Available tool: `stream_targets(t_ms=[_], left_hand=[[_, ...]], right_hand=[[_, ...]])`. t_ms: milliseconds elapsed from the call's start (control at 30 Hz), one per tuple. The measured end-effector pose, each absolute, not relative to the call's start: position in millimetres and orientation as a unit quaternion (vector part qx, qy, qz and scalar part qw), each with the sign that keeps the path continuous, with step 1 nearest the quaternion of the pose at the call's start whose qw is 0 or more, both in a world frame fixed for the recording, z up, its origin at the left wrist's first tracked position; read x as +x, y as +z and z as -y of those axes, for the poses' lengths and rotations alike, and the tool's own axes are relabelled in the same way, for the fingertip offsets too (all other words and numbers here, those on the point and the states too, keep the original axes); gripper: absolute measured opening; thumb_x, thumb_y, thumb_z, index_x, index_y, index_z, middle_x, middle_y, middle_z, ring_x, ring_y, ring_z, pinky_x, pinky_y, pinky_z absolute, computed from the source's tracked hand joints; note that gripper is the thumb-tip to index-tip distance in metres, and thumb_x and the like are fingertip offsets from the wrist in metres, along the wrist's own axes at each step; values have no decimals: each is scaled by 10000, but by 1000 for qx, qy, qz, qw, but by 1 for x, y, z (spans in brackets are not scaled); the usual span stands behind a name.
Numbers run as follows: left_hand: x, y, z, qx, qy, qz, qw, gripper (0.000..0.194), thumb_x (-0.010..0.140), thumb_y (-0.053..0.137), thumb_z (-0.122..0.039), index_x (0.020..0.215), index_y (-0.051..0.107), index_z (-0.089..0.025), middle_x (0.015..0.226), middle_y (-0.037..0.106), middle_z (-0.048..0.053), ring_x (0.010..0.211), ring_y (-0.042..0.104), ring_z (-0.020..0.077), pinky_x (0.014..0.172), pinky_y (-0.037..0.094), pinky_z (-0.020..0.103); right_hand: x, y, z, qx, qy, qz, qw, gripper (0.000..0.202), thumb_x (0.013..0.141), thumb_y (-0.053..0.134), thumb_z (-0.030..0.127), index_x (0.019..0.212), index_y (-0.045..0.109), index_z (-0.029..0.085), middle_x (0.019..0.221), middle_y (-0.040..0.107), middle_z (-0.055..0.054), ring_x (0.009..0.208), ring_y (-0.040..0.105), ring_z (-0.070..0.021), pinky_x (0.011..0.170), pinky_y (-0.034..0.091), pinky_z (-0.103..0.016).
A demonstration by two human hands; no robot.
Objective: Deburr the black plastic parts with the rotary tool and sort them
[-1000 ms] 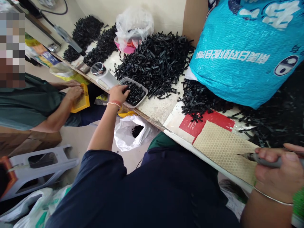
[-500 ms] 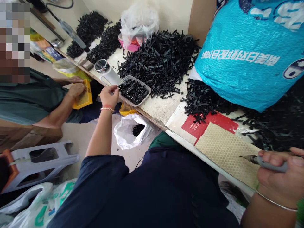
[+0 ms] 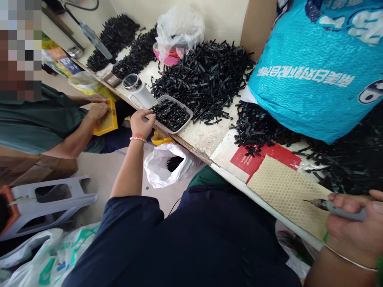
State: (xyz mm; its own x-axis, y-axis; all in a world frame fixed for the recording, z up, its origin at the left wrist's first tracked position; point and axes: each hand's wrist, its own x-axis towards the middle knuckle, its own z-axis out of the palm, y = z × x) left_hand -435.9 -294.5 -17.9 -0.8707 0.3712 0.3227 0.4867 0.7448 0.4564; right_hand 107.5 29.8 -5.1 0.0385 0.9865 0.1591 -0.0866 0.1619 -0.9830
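Left hand (image 3: 142, 122) is curled beside the tub (image 3: 191, 114) of black parts (image 3: 171, 113) on the counter (image 3: 202, 137), can't tell if it's pinching one; well apart, the right hand (image 3: 356, 223) is wrapped round a tool (image 3: 338, 209), tip over the mat (image 3: 275, 187). I'd call this the picking step, so next move calls for one clean pinch.

Left hand (image 3: 143, 123): half curled, arm (image 3: 128, 171) stretched out | Right hand (image 3: 354, 223): clenched, forearm (image 3: 335, 265) partly in view

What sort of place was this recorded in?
Probably a small workshop: heaps of black parts lie on a workbench, the right hand grips a pen-like tool, and a co-worker has a yellow tray in hand.
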Motion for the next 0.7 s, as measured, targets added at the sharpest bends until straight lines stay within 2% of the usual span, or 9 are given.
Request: stream_targets(t_ms=[167,300,400,500,600,700], left_hand=[[-434,-19,279,-283,-228,926,100,352,921,700,-472,1099,809,-190,1247,805,144,1241,712,323,1169,444,474],[-438,-23,265,-285,-182,936,98,368,923,703,-497,1109,821,-202,1295,794,150,1288,688,367,1190,396,548],[-441,-25,259,-286,-154,942,84,325,916,705,-478,1060,833,-217,1288,797,139,1288,682,387,1183,399,576],[-443,-25,256,-288,-152,942,77,307,903,704,-450,1032,836,-205,1261,802,138,1251,701,372,1155,446,534],[-445,-22,257,-284,-175,939,83,338,914,667,-443,1073,829,-193,1254,797,135,1218,711,338,1116,493,472],[-450,-17,262,-271,-180,940,103,378,928,628,-462,1105,827,-193,1252,788,132,1220,700,342,1127,479,482]], right_hand=[[103,-6,-32,-375,490,536,576,360,530,606,406,864,588,273,377,473,123,329,306,-150,414,419,-311],[102,-6,-28,-364,489,548,573,357,540,596,352,887,598,263,395,494,120,347,337,-154,446,458,-308],[103,-5,-26,-382,490,546,562,357,547,632,380,885,592,273,403,493,133,357,354,-154,473,474,-315],[103,-4,-25,-398,482,537,566,341,561,639,423,865,589,278,394,477,140,351,347,-150,476,466,-317],[102,-2,-25,-386,485,541,569,330,551,605,383,861,593,270,387,477,131,345,339,-150,460,451,-314],[101,-2,-25,-379,483,546,570,346,551,580,351,885,603,264,399,484,127,355,345,-153,461,458,-315]])
